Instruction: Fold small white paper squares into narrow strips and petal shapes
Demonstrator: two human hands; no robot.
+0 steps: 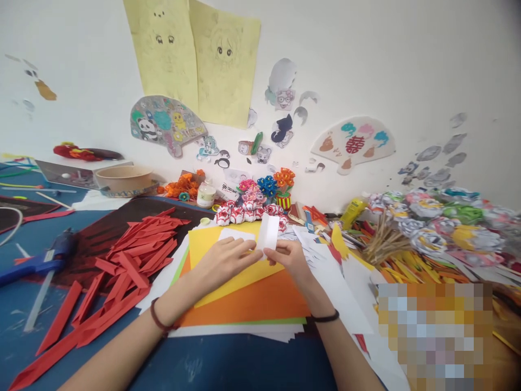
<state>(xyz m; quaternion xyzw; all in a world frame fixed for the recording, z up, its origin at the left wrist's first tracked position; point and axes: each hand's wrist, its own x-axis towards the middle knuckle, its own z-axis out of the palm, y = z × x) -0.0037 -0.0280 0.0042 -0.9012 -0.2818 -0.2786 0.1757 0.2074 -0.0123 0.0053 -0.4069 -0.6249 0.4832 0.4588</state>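
Observation:
Between my two hands a small white paper strip [269, 229] stands upright, with a fold line running along it. My right hand [290, 262] pinches its lower right corner between thumb and fingers. My left hand [228, 263] reaches across from the left, its fingertips closed at the strip's lower left edge; its thumb is mostly hidden. Beneath both hands lies a stack of coloured paper, a yellow sheet [211, 288] on top of an orange sheet [260, 298]. Another white piece of paper [236, 234] rests on the yellow sheet, partly behind my left hand.
Folded red paper strips [138, 255] pile up at left, beside a blue glue gun [52, 255]. Behind the stack stand a glue bottle [206, 194] and paper flowers [266, 187]. To the right are white sheets [337, 282], yellow strips [411, 271] and a heap of paper flowers [439, 217].

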